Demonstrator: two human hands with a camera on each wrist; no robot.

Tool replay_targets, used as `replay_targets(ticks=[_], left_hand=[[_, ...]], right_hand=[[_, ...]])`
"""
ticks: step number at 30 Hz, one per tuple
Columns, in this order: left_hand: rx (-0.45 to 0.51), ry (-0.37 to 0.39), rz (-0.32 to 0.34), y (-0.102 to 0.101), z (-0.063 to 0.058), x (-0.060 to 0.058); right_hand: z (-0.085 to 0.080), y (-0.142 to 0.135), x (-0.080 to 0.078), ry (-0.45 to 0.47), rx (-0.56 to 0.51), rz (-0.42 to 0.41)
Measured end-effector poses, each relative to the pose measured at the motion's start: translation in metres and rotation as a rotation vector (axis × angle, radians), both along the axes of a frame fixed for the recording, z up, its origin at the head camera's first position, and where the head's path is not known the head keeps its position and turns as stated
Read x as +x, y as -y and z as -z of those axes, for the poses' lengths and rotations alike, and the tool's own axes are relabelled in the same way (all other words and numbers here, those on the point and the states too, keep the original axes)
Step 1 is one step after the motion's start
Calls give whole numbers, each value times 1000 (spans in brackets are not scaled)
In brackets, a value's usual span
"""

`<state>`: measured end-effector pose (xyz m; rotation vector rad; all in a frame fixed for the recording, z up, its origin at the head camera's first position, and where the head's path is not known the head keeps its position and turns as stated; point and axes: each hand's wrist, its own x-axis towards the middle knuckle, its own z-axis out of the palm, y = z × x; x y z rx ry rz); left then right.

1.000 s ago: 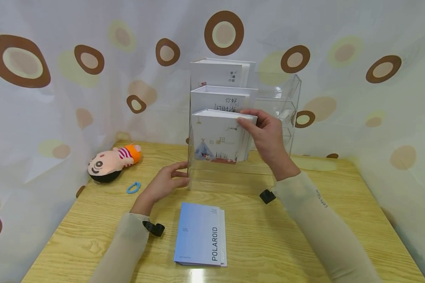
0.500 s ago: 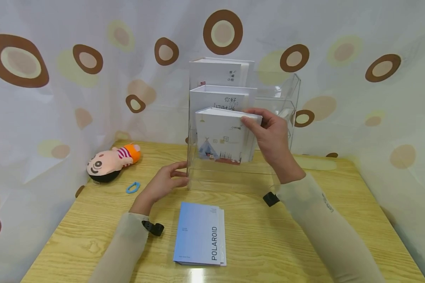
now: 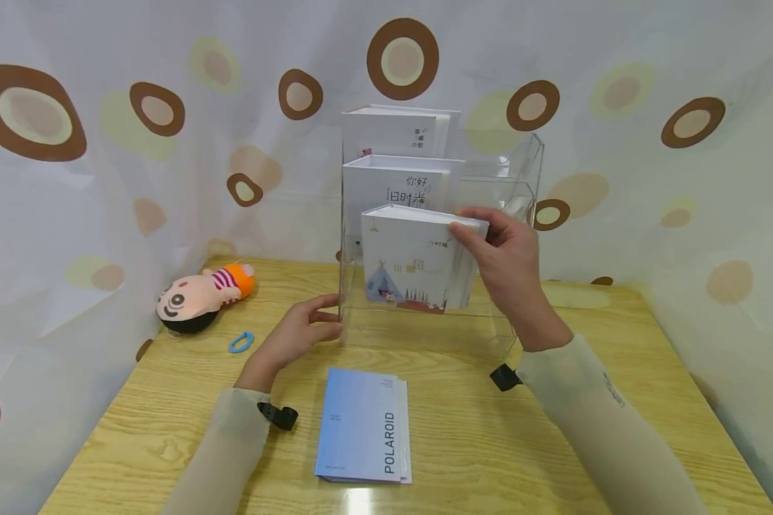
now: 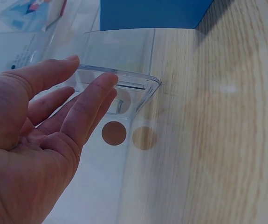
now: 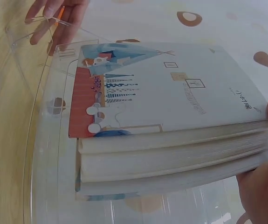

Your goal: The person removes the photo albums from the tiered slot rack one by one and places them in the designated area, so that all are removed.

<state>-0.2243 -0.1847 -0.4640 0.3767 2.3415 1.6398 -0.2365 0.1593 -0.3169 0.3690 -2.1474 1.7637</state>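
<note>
My right hand pinches the album at its top right corner, in front of the rack; likely stiff, fairly heavy, best held there. My left hand, fingers spread, is at the rack's left edge.

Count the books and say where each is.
4: a blue book on the table, a tent book in the right hand, a middle book and back book in the clear rack. More may be hidden.
</note>
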Motion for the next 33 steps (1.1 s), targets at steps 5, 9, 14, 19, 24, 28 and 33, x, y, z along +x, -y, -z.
replay_targets(ticks=[5, 9, 14, 19, 24, 28, 33], left_hand=[[1, -2, 0, -1, 1, -1], [1, -1, -1, 0, 1, -1], [1, -8, 6, 0, 1, -1], [1, -12, 4, 0, 2, -1], [-6, -8, 0, 0, 3, -1], [-5, -13, 10, 0, 3, -1], [1, -11, 7, 1, 2, -1]], right_hand=[[2, -6, 9, 24, 2, 14], [3, -10, 16, 24, -1, 29], [6, -17, 21, 6, -6, 31], [10, -22, 27, 13, -11, 35], [11, -30, 36, 24, 8, 49], [13, -37, 42, 29, 12, 55], [17, -47, 48, 37, 31, 58]])
